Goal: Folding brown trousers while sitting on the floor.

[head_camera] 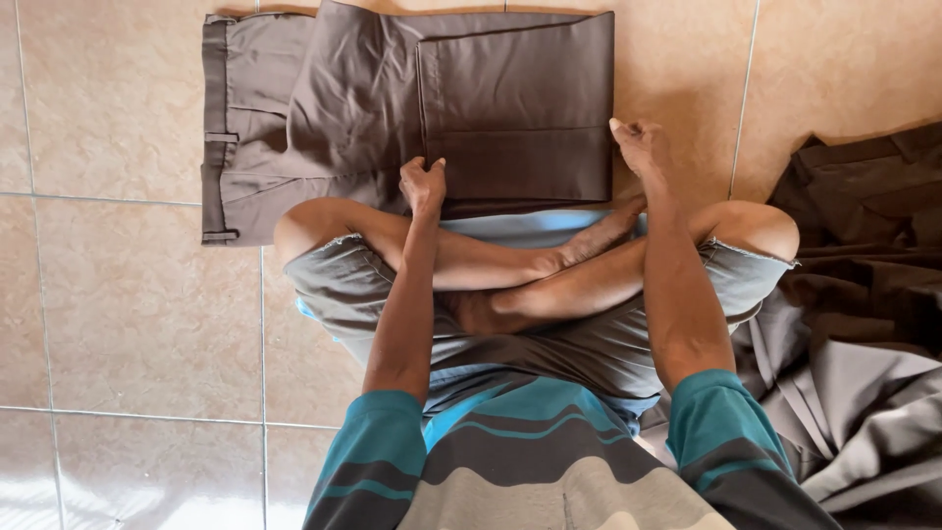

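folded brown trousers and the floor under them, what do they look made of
Folded brown trousers: seemingly a smooth woven fabric, matte, holding crisp creases and flat folds; the exact fibre can't be told. Floor: likely glazed ceramic tile, beige and mottled, with straight grout lines and a soft sheen.

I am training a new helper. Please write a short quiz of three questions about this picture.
1. True or false: the brown trousers lie folded on the tiled floor.
2. Which hand grips the near edge of the trousers? A) left hand B) right hand
3. What lies at the person's right side?

Key
1. True
2. A; the right hand rests at the fold's right corner
3. A pile of dark clothes
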